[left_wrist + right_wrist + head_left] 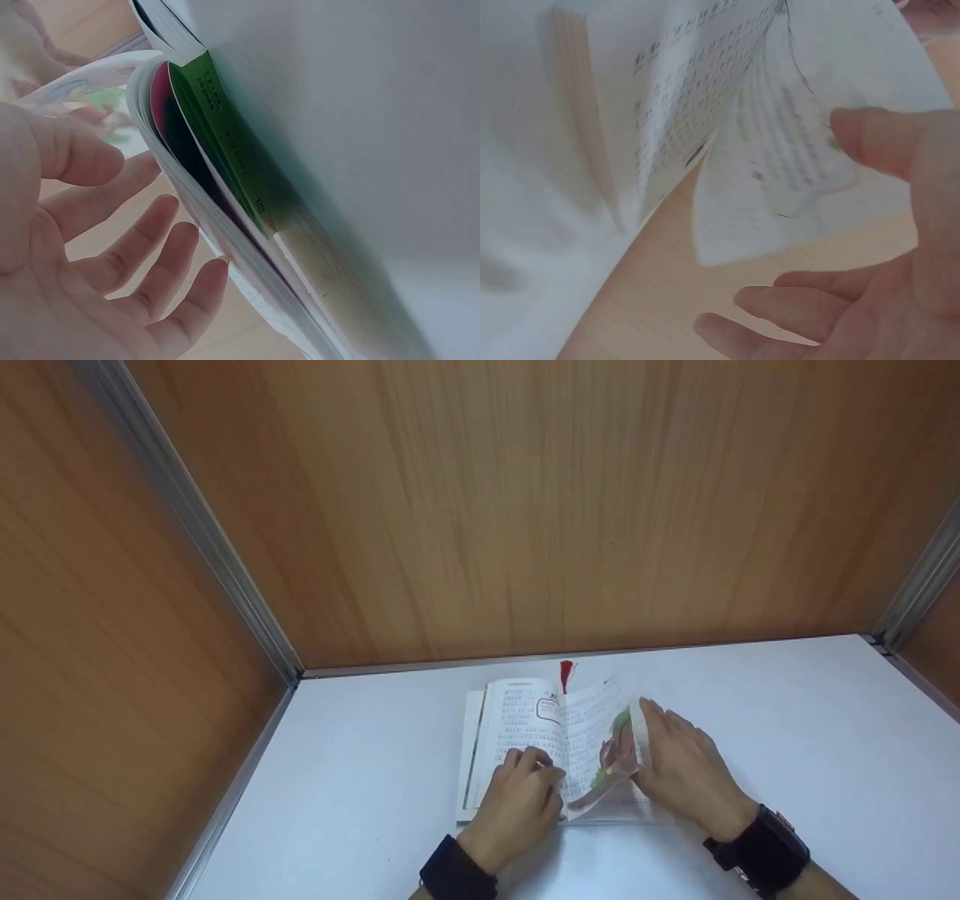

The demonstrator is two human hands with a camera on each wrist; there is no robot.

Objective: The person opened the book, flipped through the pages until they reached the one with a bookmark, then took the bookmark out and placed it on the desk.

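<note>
Lying open on the white table (787,750), close to the back wooden wall (540,510), is a book (525,720) with printed text pages. Left hand (521,802) rests on the lower left page, fingers bent down onto the paper, pressing it flat; wrist view shows the fingers (142,255) loosely spread beside the page edges, not pinching anything. Right hand (686,769) sits at the right side of the book, fingers straight and together, propping up a raised page (615,750) with a green and red picture on it. Right wrist view: that leaf (795,150) curls above the palm, thumb (877,139) touching its surface. Red tassel bookmark (566,671) sticks out at the book's top edge. Dark wristbands on both wrists. Side wall panel (112,622) at left.
</note>
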